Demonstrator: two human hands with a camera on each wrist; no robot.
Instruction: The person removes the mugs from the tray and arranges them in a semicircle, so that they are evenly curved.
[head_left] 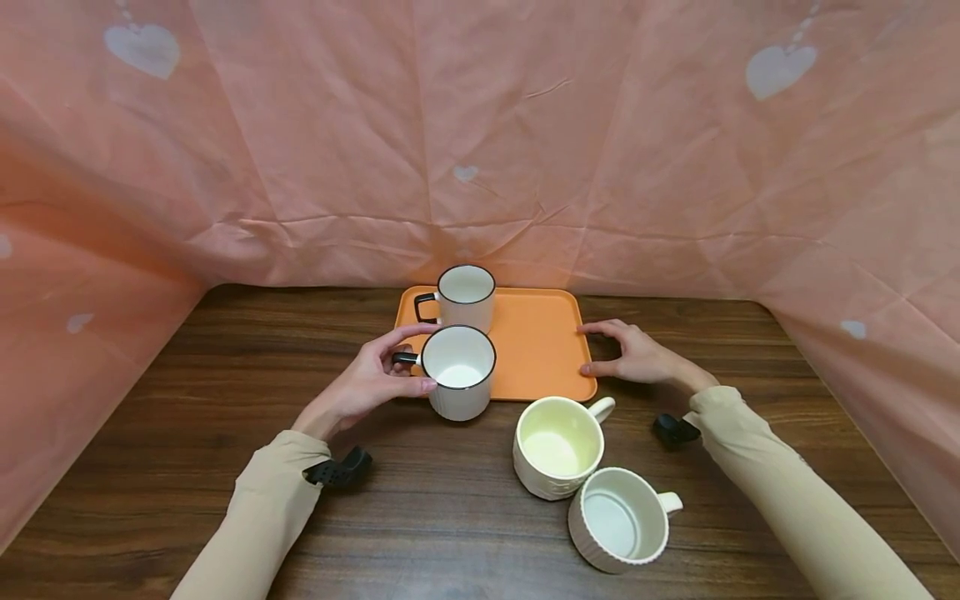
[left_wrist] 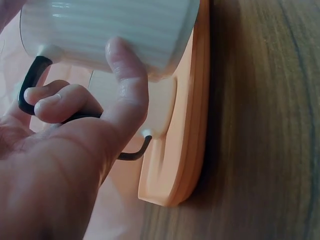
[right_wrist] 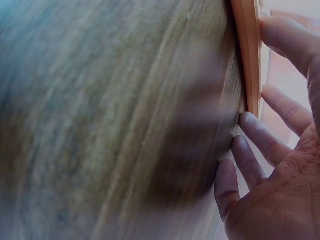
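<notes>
A: What's closest, measured from the orange rectangular plastic tray?

B: A pale ribbed ceramic mug, out in front of the tray's near right corner. Nearer the tray stands a cream ceramic mug with a yellowish inside. Both handles point rightward, handy for the right hand, I'd judge.

A: And the left hand?

B: It grips a white cylindrical mug with black rim and handle at the tray's near left edge. The thumb presses its side, the forefinger lies opposite, and other fingers curl at the handle, which should hold it level. Whether its base touches the tray, I can't tell.

A: The right one?

B: Fingers spread, thumb apart, tips against the tray's right edge, perhaps to steady it.

A: Farther back?

B: A matching black-rimmed white mug stands upright on the tray's far left part, handle leftward.

A: Where's the room?

B: Bare orange runs from there to the tray's right edge. The raised rim could catch a base, and pink cloth rises behind the tray's far edge, limiting reach.
</notes>
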